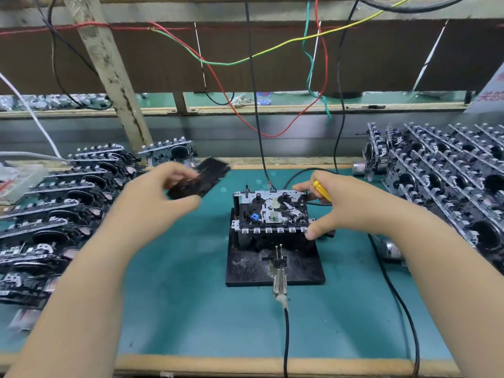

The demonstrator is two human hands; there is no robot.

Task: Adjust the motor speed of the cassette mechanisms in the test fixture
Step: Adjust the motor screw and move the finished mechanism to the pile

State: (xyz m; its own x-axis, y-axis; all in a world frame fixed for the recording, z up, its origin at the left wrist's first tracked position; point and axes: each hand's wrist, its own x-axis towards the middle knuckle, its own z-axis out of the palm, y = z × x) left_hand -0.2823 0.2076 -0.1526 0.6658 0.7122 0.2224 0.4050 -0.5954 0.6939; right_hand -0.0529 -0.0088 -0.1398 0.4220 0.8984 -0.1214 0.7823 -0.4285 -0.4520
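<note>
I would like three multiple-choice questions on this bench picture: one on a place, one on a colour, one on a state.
1. Where does the mechanism sit?
A. on the black fixture
B. in the left stack
C. in the left hand

2. What colour is the tool handle in the right hand?
A. red
B. yellow
C. blue

3. What is the left hand doing?
A. resting flat
B. hanging idle
C. holding a black cassette

Key: 1 A, it stands on the fixture; 2 B, yellow shows above the fingers; 3 C, fingers curl round it.
</note>
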